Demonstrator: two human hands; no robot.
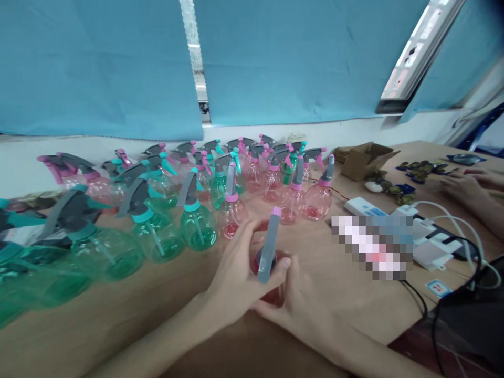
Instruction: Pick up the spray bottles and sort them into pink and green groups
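Holding one reddish spray bottle [274, 297] between them, the left hand [233, 269] and the right hand [304, 300] meet at the near part of the table [165, 299]. The left fingers are curled around the neck, below the grey spray head [269, 249], with the thumb across the near side; the right fingers are clamped around the lower round body. Perhaps one hand steadies the body, because it is smooth, while the other controls the top. I cannot tell whether the base touches the table, since the hands cover it. To the left, green spray bottles [199, 231] stand in a slanting row, and just beyond the hands are pink spray bottles [232, 212], all upright, probably because their bases are wide enough for standing alone. On the right lies a power strip [435, 244] with white cables, apart from the bottles. Farther, an open cardboard box [368, 160] stands near another person's hand [466, 189]. Behind everything hangs a blue covering [283, 63].
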